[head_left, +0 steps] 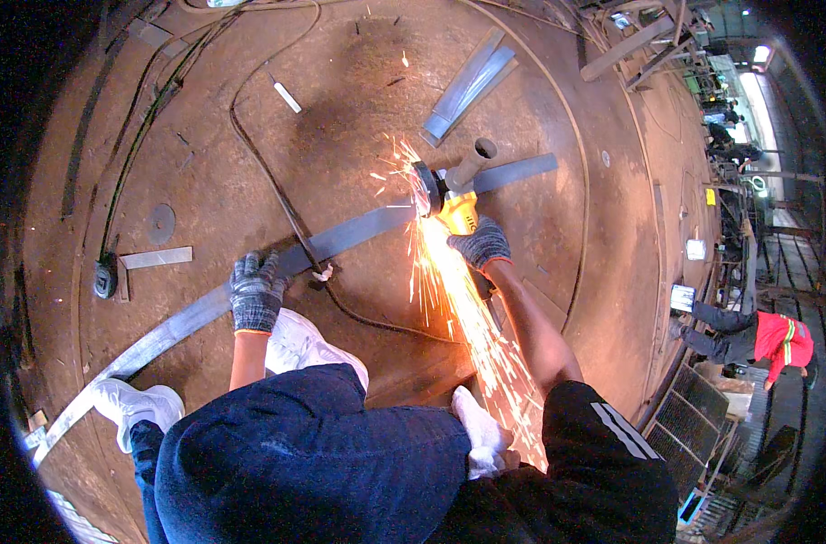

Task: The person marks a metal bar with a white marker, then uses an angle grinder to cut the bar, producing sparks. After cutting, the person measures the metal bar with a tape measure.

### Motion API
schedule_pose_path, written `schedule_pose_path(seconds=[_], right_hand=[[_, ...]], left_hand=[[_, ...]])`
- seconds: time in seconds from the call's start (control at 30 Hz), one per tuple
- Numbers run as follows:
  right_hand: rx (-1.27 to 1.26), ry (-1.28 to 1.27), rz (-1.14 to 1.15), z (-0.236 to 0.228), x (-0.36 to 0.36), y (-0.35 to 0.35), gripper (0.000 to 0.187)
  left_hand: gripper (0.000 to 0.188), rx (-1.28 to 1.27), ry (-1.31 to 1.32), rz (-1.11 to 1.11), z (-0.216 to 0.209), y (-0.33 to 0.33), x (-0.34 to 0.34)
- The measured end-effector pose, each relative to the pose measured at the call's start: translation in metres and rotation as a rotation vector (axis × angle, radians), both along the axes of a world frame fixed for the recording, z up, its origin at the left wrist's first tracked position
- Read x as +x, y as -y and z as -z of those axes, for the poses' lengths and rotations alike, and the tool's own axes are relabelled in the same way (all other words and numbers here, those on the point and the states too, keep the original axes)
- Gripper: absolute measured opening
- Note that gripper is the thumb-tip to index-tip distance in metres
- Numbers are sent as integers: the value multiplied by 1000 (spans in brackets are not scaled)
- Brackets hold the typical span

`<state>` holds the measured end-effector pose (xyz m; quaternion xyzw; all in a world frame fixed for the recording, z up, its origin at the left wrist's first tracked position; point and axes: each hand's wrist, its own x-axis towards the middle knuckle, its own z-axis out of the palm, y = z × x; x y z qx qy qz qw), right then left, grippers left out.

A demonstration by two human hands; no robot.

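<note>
A long steel flat bar (363,228) lies slantwise across a rusty brown metal surface. My left hand (257,292), in a grey knitted glove, grips the bar left of the middle, its fingers bent over the metal. My right hand (482,245), gloved alike, is closed round the body of a yellow angle grinder (458,214). The grinder's disc (425,189) meets the bar, and bright sparks (485,335) stream down past my right forearm. A short hollow tube (471,165) sticks up at the grinder's head. My white shoe (139,405) is against the bar's near left part.
Steel strips (469,91) lie beyond the grinder, and a small white piece (287,97) farther left. A dark cable (263,161) runs under the bar. At left are a tape measure (105,277), an L-shaped square (159,257) and a round disc (161,223). A person in red (783,343) is far right.
</note>
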<state>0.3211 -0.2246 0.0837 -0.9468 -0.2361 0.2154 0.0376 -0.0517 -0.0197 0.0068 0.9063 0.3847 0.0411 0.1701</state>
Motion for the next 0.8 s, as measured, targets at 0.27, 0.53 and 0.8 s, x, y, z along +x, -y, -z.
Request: schedule_pose_path(seconds=[0.27, 0.53, 0.8], right_hand=[[36, -22, 13, -3, -3, 5, 58], [38, 44, -22, -1, -5, 17, 63], [148, 81, -50, 5, -8, 32, 65]], left_hand=[[49, 35, 13, -14, 12, 1, 0], [49, 20, -16, -21, 9, 1, 4], [49, 24, -19, 16, 13, -2, 2]])
